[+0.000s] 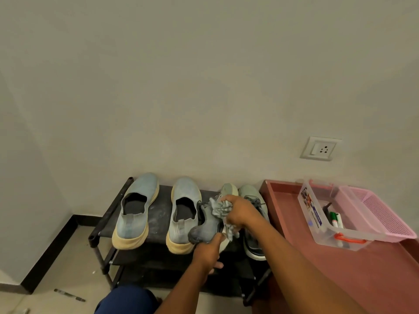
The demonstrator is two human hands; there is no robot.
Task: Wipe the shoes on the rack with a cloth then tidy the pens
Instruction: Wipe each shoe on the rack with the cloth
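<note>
A black shoe rack (158, 211) stands against the wall with two light blue slip-on shoes (136, 209) (183, 211) on its top shelf. My left hand (207, 252) grips the heel of a grey-green sneaker (207, 225), tilted on its side above the shelf. My right hand (238, 209) holds a bunched grey cloth (221, 208) against the sneaker's upper. Its partner sneaker (254, 223) lies on the shelf at the right. Pens (335, 219) stand in a clear plastic box (317, 223) on the right.
A reddish-brown table (340, 268) stands right of the rack, carrying the clear box and a pink mesh basket (381, 214). A wall socket (319, 148) is above it. A pen (69, 295) lies on the floor at the lower left. My knee (127, 300) is below.
</note>
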